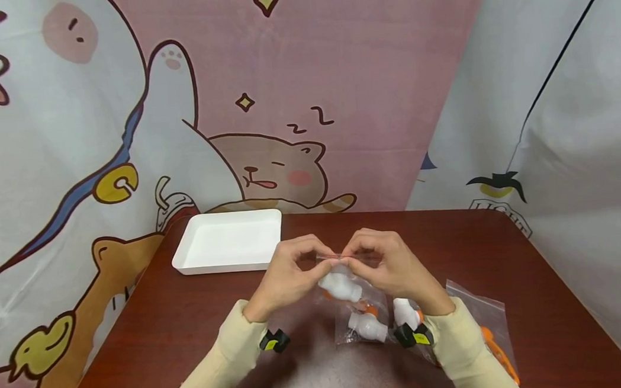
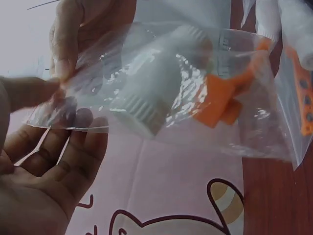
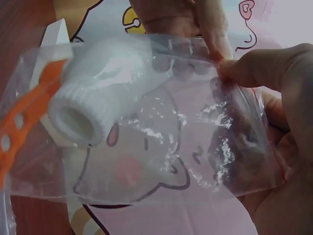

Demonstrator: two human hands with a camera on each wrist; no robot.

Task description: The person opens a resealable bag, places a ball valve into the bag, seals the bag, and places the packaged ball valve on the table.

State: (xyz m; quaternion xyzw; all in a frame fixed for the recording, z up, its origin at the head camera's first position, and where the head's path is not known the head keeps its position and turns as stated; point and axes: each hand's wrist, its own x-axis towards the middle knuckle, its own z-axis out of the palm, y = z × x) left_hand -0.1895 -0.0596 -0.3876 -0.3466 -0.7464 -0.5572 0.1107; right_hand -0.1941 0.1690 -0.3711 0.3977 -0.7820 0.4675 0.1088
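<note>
Both hands hold up a clear zip bag [image 3: 195, 142] with a red seal line, above the middle of the table. My left hand [image 1: 287, 274] pinches its top edge between thumb and index finger. Close beside it, my right hand [image 1: 395, 266] pinches the same edge, thumb and finger meeting the left ones. Inside the bag lies a white bottle-like plastic part [image 2: 154, 81] with a ribbed end and an opening. An orange plastic piece [image 2: 215, 100] sits next to it; the right wrist view shows its strip with holes.
On the table [image 1: 154, 346], below the hands, another clear bag holds a white part [image 1: 368, 327]. A further white part [image 1: 405, 313] lies partly behind the right wrist. At the right is a bag with an orange strip [image 1: 495, 349]. A white tray [image 1: 224, 268] stands back left.
</note>
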